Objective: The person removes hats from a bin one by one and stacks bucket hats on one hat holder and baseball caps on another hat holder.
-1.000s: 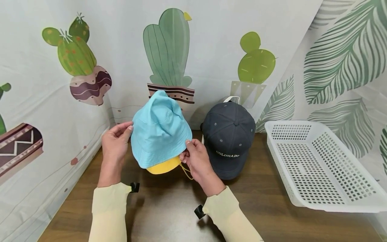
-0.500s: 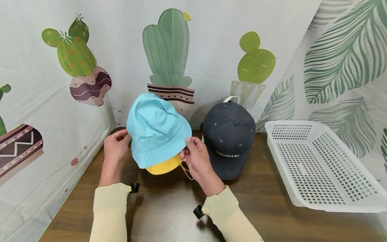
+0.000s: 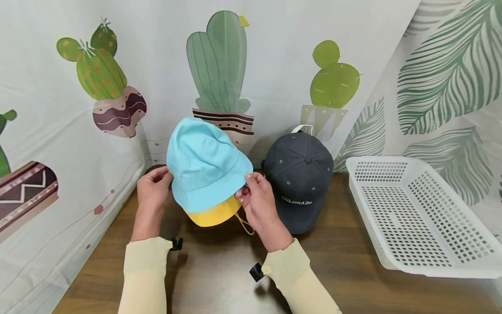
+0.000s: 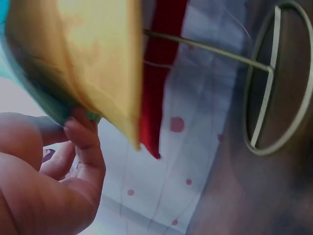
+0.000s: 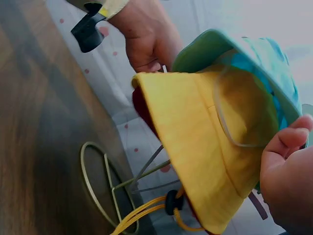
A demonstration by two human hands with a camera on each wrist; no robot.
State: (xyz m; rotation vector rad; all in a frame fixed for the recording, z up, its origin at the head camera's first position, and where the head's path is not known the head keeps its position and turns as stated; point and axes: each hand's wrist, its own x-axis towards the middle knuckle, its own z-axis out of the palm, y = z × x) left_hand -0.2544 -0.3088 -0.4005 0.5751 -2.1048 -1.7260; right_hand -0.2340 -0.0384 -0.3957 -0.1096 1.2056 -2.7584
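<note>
A light blue bucket hat (image 3: 208,168) sits over a yellow bucket hat (image 3: 215,213), whose brim shows below it. My left hand (image 3: 152,192) pinches the blue brim at its left side. At the right side, my right hand (image 3: 259,203) holds the same brim between thumb and fingers. From the right wrist, the blue hat's green underside (image 5: 203,51) stands away from the yellow crown. A red edge (image 4: 152,129) shows under the yellow brim in the left wrist view. Beneath is a metal stand (image 4: 264,98) with a round base. A yellow cord (image 5: 146,208) with a black toggle hangs down.
Right of the hats stands a dark cap (image 3: 300,168) lettered COLORADO. A white perforated basket (image 3: 374,237) lies farther right on the wooden table (image 3: 333,270). Cloth printed with cacti and leaves (image 3: 274,65) hangs behind and at the sides.
The blue hat's crown has shifted left and its front brim has risen, so more of the yellow hat shows. Both hands keep their hold on the brim; the right has risen slightly.
</note>
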